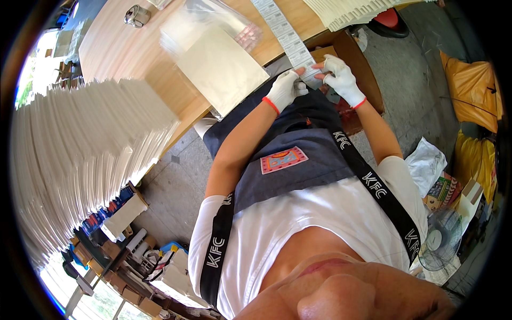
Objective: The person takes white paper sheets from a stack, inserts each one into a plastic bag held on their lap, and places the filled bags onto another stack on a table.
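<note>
A long strip of white printed labels (288,40) runs down over the table edge toward my lap. My left hand (284,90), in a white glove with bare fingertips and a red cuff, is closed on the strip's left edge near its lower end. My right hand (342,79), gloved the same way, pinches the right edge with thumb and forefinger. Left of the strip, a flat cream-white sheet or envelope (221,72) lies at the table edge, partly over clear plastic bags (200,21). The strip's lowest end is partly hidden between my hands.
Tall stacks of white envelopes (90,144) rise at the left, with another pile (346,9) at the far right. A metal cup (137,16) stands on the wooden table (114,42). Beside my right hand is an open cardboard box (368,80). A fan (440,240) and yellow sacks (472,90) stand right.
</note>
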Available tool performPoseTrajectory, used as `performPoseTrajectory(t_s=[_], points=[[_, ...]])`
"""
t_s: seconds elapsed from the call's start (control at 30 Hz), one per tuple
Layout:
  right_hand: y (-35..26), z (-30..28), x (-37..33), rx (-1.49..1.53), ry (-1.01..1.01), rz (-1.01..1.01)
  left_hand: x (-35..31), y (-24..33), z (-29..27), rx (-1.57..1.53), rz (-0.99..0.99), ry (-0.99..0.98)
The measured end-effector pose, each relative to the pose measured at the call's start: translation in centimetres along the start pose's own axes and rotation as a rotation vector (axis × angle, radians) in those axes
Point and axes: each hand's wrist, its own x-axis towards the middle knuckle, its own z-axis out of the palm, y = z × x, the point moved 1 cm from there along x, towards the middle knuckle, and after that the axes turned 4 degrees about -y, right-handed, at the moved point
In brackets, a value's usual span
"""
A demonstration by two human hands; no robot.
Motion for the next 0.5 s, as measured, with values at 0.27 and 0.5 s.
performPoseTrajectory(t_s=[0.27, 0.5], points=[[-5.8, 0.3, 2.8, -0.152, 0.130, -0.474, 0.9, -1.1, -2.0, 0.268, -0.089, 0.132], [-7.1, 16.6, 11.2, 1.103, -0.598, 0.117, -2.5, -3.7, -7.0, 0.239, -0.109, 0.195]])
